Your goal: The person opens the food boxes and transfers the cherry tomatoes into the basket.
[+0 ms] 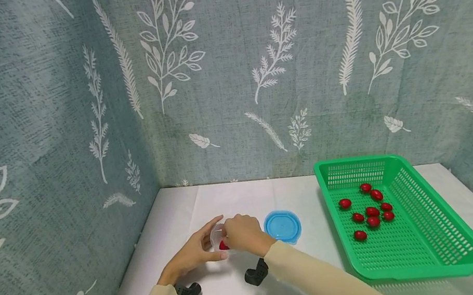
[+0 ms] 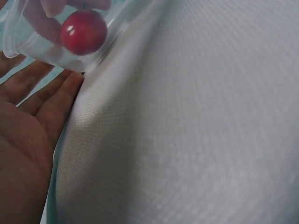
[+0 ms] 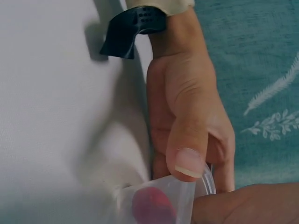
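Observation:
A small clear plastic cup [image 1: 217, 236] is on the white table, with a red cherry tomato [image 2: 84, 32] inside it. My left hand [image 1: 192, 250] holds the cup from the left, its thumb on the near side by the rim and its fingers spread around the far side. From the right, my right hand [image 1: 244, 233] reaches over the rim with its fingers down in the cup. In the left wrist view those fingers lie above and behind the tomato, right against it. A blue lid [image 1: 282, 226] lies flat just right of the right hand.
On the right of the table stands a green perforated basket [image 1: 429, 269] with several cherry tomatoes [image 1: 373, 222] spread on its floor. Grey-green patterned cloth [image 1: 224, 76] walls the table at the back and left. Each wrist carries a black mount [image 1: 256, 272].

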